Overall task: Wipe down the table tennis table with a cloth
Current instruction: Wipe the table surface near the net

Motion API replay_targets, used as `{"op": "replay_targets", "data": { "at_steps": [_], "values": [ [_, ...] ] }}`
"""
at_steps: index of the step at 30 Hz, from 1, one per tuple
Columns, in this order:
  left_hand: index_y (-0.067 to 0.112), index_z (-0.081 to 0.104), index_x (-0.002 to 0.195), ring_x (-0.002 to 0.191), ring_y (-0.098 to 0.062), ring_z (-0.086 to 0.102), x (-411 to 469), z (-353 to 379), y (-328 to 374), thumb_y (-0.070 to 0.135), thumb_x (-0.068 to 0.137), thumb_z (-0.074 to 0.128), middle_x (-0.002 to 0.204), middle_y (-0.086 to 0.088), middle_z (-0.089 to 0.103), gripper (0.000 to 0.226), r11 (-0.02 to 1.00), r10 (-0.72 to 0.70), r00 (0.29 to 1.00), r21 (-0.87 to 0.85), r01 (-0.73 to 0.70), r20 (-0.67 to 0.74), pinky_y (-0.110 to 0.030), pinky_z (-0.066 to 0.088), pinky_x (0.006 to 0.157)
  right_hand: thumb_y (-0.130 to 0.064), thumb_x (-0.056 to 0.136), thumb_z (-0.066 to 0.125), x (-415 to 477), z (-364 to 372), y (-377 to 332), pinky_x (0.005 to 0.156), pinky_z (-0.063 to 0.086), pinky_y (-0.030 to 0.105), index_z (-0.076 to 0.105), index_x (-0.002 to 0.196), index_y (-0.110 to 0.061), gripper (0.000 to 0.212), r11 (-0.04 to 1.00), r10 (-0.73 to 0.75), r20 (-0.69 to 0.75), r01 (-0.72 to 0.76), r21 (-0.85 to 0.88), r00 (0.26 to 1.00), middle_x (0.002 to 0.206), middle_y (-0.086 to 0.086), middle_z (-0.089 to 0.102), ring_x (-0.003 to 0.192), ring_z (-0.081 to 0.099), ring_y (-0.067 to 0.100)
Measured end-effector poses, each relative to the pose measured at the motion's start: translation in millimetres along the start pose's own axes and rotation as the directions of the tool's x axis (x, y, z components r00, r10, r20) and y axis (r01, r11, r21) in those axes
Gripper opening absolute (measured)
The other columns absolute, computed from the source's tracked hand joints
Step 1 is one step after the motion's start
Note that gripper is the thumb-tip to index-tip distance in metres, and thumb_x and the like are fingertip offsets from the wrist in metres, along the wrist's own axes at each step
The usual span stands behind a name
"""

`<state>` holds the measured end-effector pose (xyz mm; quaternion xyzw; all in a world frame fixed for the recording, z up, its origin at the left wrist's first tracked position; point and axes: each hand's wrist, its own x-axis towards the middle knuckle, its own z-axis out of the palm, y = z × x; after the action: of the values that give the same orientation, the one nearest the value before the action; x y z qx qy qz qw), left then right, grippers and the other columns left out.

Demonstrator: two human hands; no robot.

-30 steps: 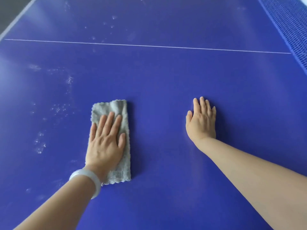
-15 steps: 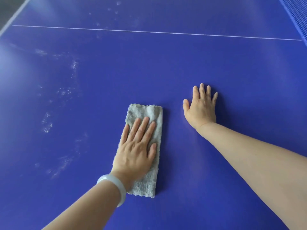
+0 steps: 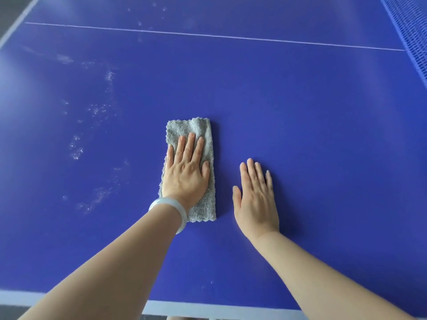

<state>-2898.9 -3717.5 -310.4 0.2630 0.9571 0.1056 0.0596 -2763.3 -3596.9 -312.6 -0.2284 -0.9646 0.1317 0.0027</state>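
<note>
Head view of a dark blue, flat table tennis table point(image 3: 300, 112). Left of the left fingers, whitish dusty smears point(image 3: 76, 148) lie scattered in a loose band on the blue surface, well apart from the cloth.

Centre: the left hand point(image 3: 186, 174) lies palm down on a grey, fluffy, rectangular folded cloth point(image 3: 203, 130). Its fingers point(image 3: 188, 144) are straight and close together, thumb slightly apart, pressing the cloth flat against the table. The cloth reaches past the fingertips on the far side and past the wrist on the near side. A pale, translucent white bangle point(image 3: 182, 211) circles the left wrist.

Just right of the cloth and not touching it, the right hand point(image 3: 255, 204) rests palm down on bare table. Its fingers point(image 3: 250, 172) are straight, slightly spread, and hold nothing.

Far beyond both sets of fingers, a thin white line point(image 3: 208, 35) crosses the table. Far right of the right fingers, in the upper corner, is a blue mesh net point(image 3: 409, 26). Under the forearms runs the table's pale grey edge band point(image 3: 208, 308).
</note>
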Motion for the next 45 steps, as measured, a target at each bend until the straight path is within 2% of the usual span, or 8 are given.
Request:
{"op": "replay_targets", "data": {
  "at_steps": [3, 10, 17, 21, 25, 32, 40, 45],
  "values": [
    [0.023, 0.003, 0.158, 0.151, -0.016, -0.014, -34, 5, 23, 0.038, 0.101, 0.021, 0.165, 0.004, -0.006, 0.062, 0.999, 0.001, 1.000, -0.033, 0.000, 0.014, -0.039, -0.010, 0.122, -0.030, 0.106, 0.031, 0, -2, 1, 0.125, 0.000, 0.039, 0.022, 0.157, -0.011, 0.055, 0.999, -0.006, -0.001, 0.006, 0.039, 1.000, 0.165, 0.006, 0.014, 0.154, 0.007, 0.019],
    [0.022, 0.021, 0.156, 0.152, -0.017, 0.005, -129, 10, 3, 0.036, 0.100, 0.031, 0.164, 0.002, 0.014, 0.059, 0.939, 0.344, 0.939, -0.007, -0.344, 0.026, -0.045, 0.012, 0.123, -0.031, 0.106, 0.033, -5, -3, 3, 0.125, 0.000, 0.040, 0.025, 0.156, -0.008, 0.055, 0.998, -0.037, -0.019, 0.038, 0.040, 0.999, 0.165, 0.010, 0.017, 0.154, 0.009, 0.022],
    [0.021, 0.012, 0.158, 0.152, -0.020, -0.003, -102, 1, -18, 0.030, 0.097, 0.030, 0.165, 0.000, 0.003, 0.064, 0.978, -0.207, 0.978, -0.031, 0.206, -0.034, -0.043, -0.002, 0.123, -0.037, 0.106, 0.030, -3, -2, 0, 0.125, 0.001, 0.039, 0.024, 0.156, -0.009, 0.057, 1.000, -0.006, -0.033, 0.007, 0.029, 0.999, 0.165, 0.008, 0.017, 0.154, 0.009, 0.021],
    [0.014, 0.015, 0.157, 0.152, -0.024, -0.006, -165, 23, 65, 0.034, 0.097, 0.030, 0.165, -0.006, 0.004, 0.065, 0.998, -0.015, 1.000, -0.063, 0.014, -0.018, -0.050, 0.006, 0.122, -0.035, 0.107, 0.032, -4, -3, 2, 0.125, 0.000, 0.038, 0.025, 0.156, -0.009, 0.057, 0.996, -0.015, -0.029, 0.018, 0.091, 0.999, 0.165, 0.008, 0.016, 0.154, 0.009, 0.020],
    [0.020, 0.015, 0.157, 0.152, -0.020, -0.001, -185, 20, 41, 0.037, 0.101, 0.028, 0.165, 0.000, 0.007, 0.060, 0.976, 0.217, 0.976, -0.031, -0.216, 0.027, -0.049, 0.011, 0.122, -0.040, 0.104, 0.030, -6, 0, 3, 0.125, 0.001, 0.042, 0.021, 0.157, -0.006, 0.063, 0.998, -0.058, -0.015, 0.057, -0.013, 0.998, 0.165, 0.012, 0.013, 0.154, 0.007, 0.024],
    [0.027, 0.013, 0.158, 0.152, -0.015, -0.003, -161, -6, -43, 0.040, 0.096, 0.020, 0.165, 0.005, 0.006, 0.063, 0.992, -0.119, 0.993, 0.034, 0.119, 0.002, -0.042, -0.001, 0.123, -0.045, 0.103, 0.028, -7, 1, -5, 0.124, 0.002, 0.048, 0.011, 0.157, -0.004, 0.070, 0.982, -0.020, 0.038, 0.027, -0.187, 0.999, 0.165, 0.016, 0.007, 0.154, 0.003, 0.029],
    [0.026, 0.004, 0.158, 0.151, -0.014, -0.013, -160, -7, -41, 0.041, 0.096, 0.012, 0.165, 0.005, -0.005, 0.064, 0.992, -0.111, 0.993, 0.067, 0.109, 0.041, -0.041, -0.006, 0.123, -0.020, 0.104, 0.037, -78, 18, -79, 0.125, -0.005, 0.043, 0.018, 0.157, -0.005, 0.058, 0.992, -0.106, 0.051, 0.102, 0.078, 0.993, 0.165, 0.013, 0.010, 0.154, 0.003, 0.025],
    [0.025, 0.004, 0.158, 0.150, -0.015, -0.015, -161, -6, -41, 0.041, 0.097, 0.011, 0.164, 0.005, -0.007, 0.064, 0.996, -0.087, 0.996, 0.032, 0.086, 0.025, -0.042, -0.007, 0.123, -0.027, 0.103, 0.037, -88, 32, -100, 0.125, 0.005, 0.048, 0.025, 0.156, -0.010, 0.057, 0.998, 0.034, 0.000, -0.034, 0.060, 0.999, 0.164, 0.011, 0.018, 0.153, 0.014, 0.025]
  ]
}}
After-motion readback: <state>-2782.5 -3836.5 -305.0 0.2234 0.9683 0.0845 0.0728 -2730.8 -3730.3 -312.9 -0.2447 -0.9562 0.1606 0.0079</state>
